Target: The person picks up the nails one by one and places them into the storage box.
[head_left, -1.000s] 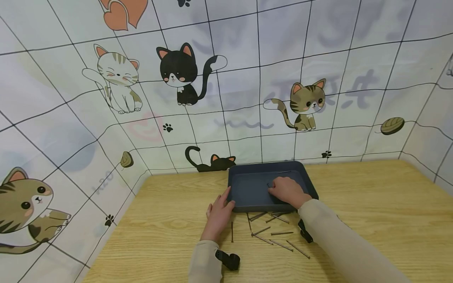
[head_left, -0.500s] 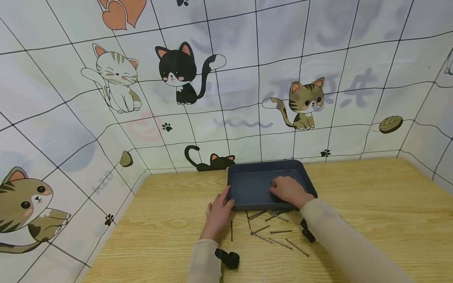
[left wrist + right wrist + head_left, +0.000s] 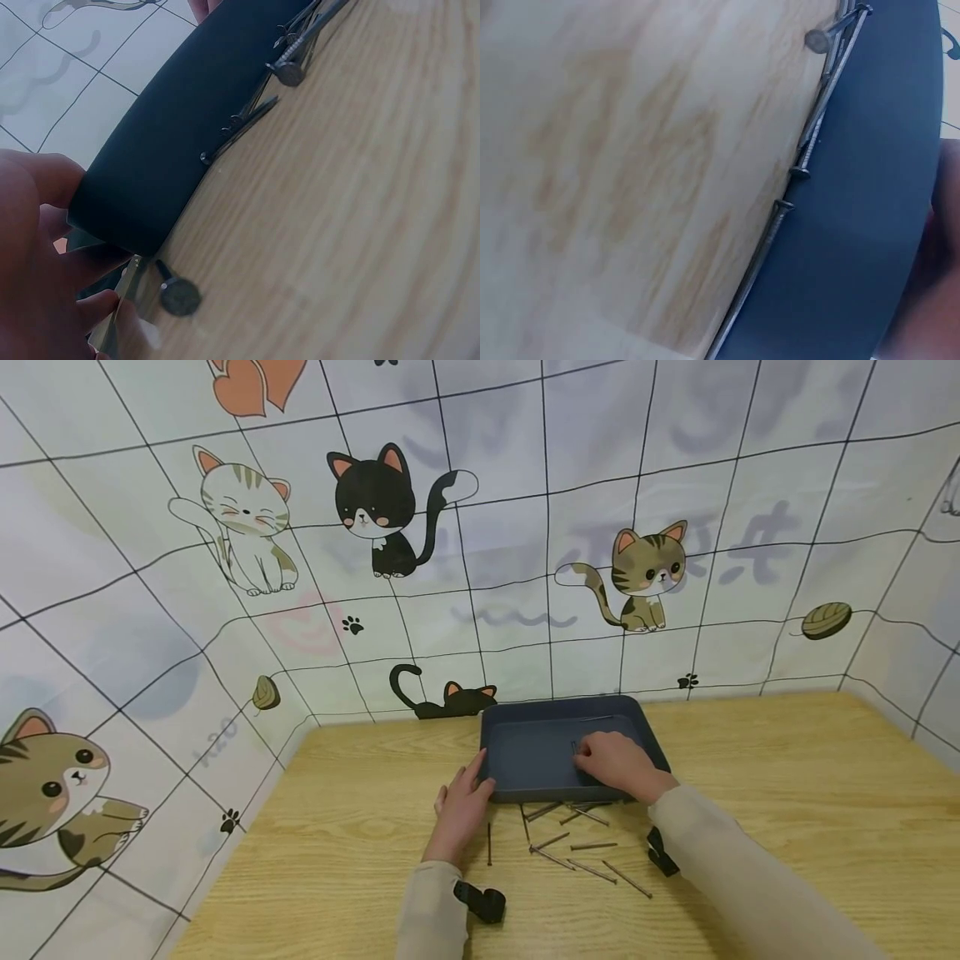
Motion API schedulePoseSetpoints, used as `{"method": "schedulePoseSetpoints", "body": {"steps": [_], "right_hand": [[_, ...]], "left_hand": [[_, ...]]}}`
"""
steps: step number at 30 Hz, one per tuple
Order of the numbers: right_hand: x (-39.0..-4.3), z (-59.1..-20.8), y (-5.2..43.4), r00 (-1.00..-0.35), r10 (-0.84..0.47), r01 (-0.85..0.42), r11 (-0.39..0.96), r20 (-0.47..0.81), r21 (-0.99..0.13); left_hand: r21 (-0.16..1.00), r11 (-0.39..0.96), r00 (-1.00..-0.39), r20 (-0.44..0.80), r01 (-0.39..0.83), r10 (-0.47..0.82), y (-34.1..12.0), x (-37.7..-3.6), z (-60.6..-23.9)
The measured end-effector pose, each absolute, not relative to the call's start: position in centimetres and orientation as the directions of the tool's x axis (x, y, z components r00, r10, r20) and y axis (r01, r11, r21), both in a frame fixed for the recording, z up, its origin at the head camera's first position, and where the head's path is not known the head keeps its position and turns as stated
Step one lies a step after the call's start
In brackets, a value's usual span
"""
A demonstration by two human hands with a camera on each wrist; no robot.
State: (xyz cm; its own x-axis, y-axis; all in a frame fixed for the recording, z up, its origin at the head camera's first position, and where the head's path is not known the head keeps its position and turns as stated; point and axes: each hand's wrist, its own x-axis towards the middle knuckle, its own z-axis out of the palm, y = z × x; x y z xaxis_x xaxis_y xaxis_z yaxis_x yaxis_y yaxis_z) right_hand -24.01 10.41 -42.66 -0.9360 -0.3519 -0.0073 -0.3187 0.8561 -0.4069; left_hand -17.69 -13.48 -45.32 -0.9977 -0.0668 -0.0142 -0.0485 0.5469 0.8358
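Wooden table (image 3: 352,827) — right hand (image 3: 615,761) pinches a nail (image 3: 574,747), end pointing up or wallward — left hand (image 3: 460,810), fingers extended, touches tray (image 3: 528,762).

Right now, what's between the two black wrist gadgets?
Loose nails lie on the table between the left gadget and the right gadget; the head view shows it.

The left hand (image 3: 461,810) and right hand (image 3: 618,763) I watch are bare; both sleeves (image 3: 432,912) are plain, long and beige. Each wrist carries a small black camera (image 3: 489,906).
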Motion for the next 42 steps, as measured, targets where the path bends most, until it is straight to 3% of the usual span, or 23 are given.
{"method": "schedulePoseSetpoints", "body": {"steps": [12,25,42], "right_hand": [[-22.4,-41.4,11.2,-0.928,-0.365,-0.352,0.796,0.072,-0.493],[-20.3,-41.4,12.1,-0.916,-0.303,-0.402,0.688,0.264,-0.604],[-19.1,-41.3,13.3,-0.941,-0.311,-0.298,0.571,0.135,-0.764]], "left_hand": [[0.834,0.55,-0.998,-0.007,-0.044,-0.07,-13.5,-17.7,-45.4],[0.836,0.548,-0.997,0.001,-0.038,-0.071,-13.5,-17.9,-45.4],[0.833,0.552,-0.998,-0.005,-0.043,-0.07,-13.5,-17.8,-45.1]]}}
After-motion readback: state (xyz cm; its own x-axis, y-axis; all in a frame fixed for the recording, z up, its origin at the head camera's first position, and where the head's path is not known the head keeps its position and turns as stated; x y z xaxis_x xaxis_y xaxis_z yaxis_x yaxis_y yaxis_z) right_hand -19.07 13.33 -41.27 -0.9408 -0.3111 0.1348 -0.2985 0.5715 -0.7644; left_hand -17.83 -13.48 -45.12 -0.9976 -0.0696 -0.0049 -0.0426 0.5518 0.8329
